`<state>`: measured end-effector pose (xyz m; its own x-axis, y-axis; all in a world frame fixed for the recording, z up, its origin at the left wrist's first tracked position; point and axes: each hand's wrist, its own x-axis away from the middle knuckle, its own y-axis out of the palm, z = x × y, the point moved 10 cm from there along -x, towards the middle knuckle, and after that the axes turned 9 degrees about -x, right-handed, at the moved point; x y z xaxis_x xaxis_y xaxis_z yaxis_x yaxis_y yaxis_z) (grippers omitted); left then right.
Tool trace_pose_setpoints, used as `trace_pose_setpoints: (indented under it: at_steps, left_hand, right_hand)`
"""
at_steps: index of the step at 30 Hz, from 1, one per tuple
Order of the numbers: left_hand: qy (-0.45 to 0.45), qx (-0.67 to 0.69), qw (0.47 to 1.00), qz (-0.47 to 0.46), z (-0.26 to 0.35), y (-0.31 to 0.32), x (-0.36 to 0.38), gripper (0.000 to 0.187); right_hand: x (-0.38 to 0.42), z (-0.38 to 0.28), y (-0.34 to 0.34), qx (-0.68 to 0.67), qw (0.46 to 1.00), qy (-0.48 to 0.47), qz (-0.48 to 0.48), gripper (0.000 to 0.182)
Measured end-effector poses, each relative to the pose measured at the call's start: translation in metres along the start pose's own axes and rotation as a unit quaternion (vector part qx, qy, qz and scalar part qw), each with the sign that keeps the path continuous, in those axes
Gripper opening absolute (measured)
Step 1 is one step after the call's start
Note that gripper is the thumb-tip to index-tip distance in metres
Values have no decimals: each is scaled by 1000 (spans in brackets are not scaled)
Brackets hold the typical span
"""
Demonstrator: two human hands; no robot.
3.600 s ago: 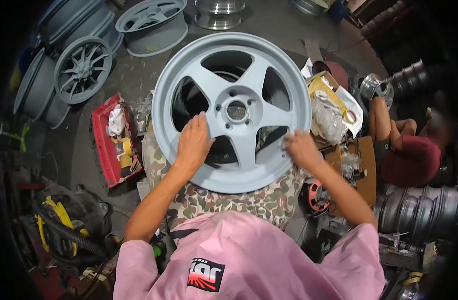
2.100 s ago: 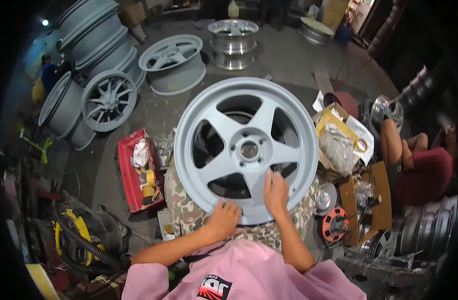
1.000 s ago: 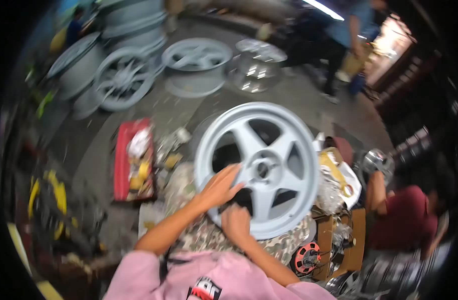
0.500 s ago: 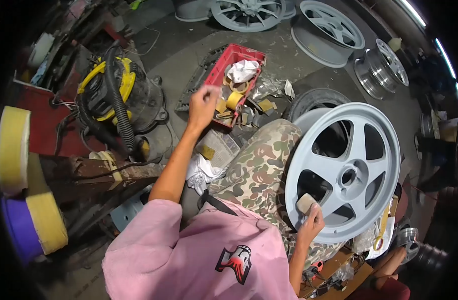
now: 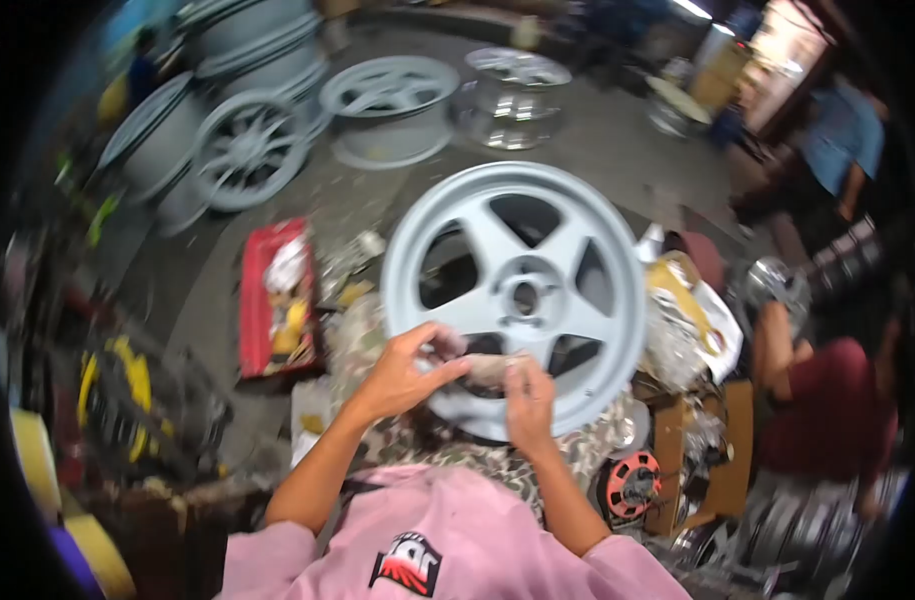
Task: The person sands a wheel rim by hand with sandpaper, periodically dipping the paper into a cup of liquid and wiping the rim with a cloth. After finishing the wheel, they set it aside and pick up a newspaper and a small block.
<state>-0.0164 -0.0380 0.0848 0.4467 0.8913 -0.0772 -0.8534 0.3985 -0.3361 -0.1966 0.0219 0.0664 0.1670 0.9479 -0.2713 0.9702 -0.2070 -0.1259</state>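
Observation:
A grey five-spoke wheel rim (image 5: pixel 485 245) rests against my camouflage trousers (image 5: pixel 357 350). Over its lower part, both hands meet at a small beige sanding piece (image 5: pixel 489 370). My right hand (image 5: pixel 529 400) pinches the piece at its right end. My left hand (image 5: pixel 409 370) is curled, with its thumb touching the left end and its fingers around a gap. The image is slightly blurred, so the exact grip of the left fingers is hard to make out.
A red crate (image 5: pixel 260 250) of tape and scraps stands at the left. More rims (image 5: pixel 249 150) are behind it. A cardboard box (image 5: pixel 727 450) and a co-worker's arm (image 5: pixel 774 345) are at the right; another person (image 5: pixel 842 140) is farther back.
The view has turned right. My left hand has moved from near the red crate to the sanding piece. My right hand has brought the piece toward the middle, over the rim's lower part.

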Motion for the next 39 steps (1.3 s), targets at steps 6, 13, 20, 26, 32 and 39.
trace_pose_setpoints:
  at_steps: [6,13,20,26,32,39]
  left_hand:
    - [45,62,995,-70,23,54,-12,13]
    - [66,123,989,48,-7,26,1,4]
    - [12,151,986,75,-28,-6,22,15]
    - [81,95,964,235,-49,-66,49,13]
    - [125,-222,889,380,-32,-90,67,22]
    - [97,-294,882,356,-52,-77,55,27]
  right_hand:
    - [-1,-38,-41,38,997,-74,3,15]
    - [-23,-81,-149,181,970,-87,136,18]
    - [-52,-132,-138,45,969,-157,185,18]
    - [-55,-205,-96,148,930,-318,109,20]
    - [-40,-206,-148,190,923,-300,149,18]
    - [-13,-181,-204,201,930,-239,195,14]
